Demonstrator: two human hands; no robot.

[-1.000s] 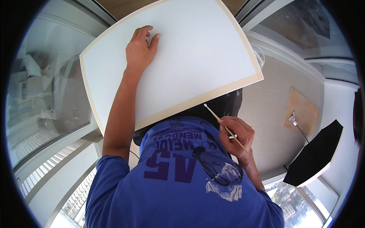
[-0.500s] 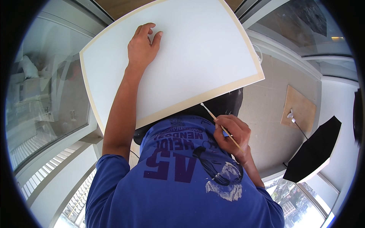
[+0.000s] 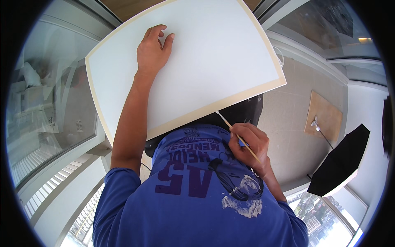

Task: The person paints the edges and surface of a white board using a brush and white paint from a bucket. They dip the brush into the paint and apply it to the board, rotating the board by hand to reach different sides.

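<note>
Pinching paintbrush (image 3: pixel 226 122), right hand (image 3: pixel 252 143) — left hand (image 3: pixel 153 50) half-spread over white board (image 3: pixel 214 61) — beige floor (image 3: pixel 288 111), glazing (image 3: pixel 57 103)

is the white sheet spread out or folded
Spread out: the white sheet shows one broad surface under the left hand, with a tan border and no visible fold.

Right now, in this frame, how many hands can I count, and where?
2: the left hand is over the white board; the right hand holds a thin brush near the board's lower edge. No other hand shows.
</note>
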